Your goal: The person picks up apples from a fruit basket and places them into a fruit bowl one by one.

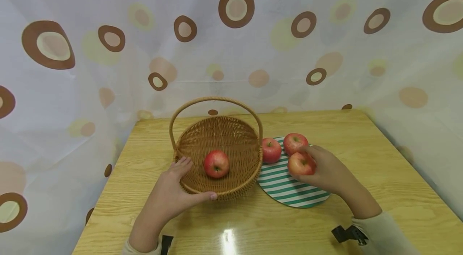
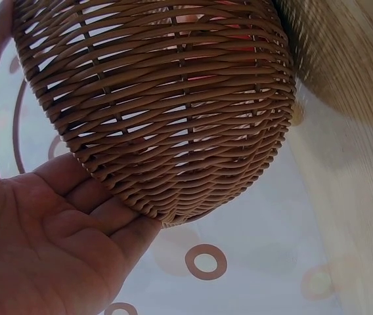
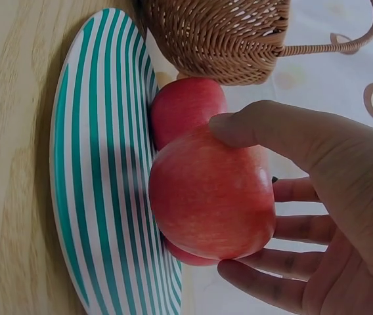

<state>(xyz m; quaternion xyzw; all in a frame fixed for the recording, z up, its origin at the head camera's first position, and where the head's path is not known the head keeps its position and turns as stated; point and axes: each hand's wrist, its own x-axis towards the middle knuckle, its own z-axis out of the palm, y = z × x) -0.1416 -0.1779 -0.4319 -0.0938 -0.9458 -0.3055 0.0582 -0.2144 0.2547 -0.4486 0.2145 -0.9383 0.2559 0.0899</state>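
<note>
My left hand (image 1: 173,192) holds the near left rim of a brown wicker basket (image 1: 236,134), fingers over the left side and thumb along the front. In the left wrist view the fingertips pass behind the basket's edge and are hidden. One red apple (image 1: 216,164) lies inside the basket. My right hand (image 1: 327,171) grips another red apple (image 3: 213,193) between thumb and fingers, close over a green-and-white striped round plate (image 1: 289,190). Two more apples sit on the plate: one on its left (image 1: 271,151), beside the basket, and one toward the back (image 1: 295,143).
The basket's tall arched handle (image 1: 216,98) stands upright over it. Under everything is a light wooden table (image 1: 144,166). A white curtain with brown and beige circles (image 1: 202,58) hangs behind and along both sides. Dark straps show at both wrists.
</note>
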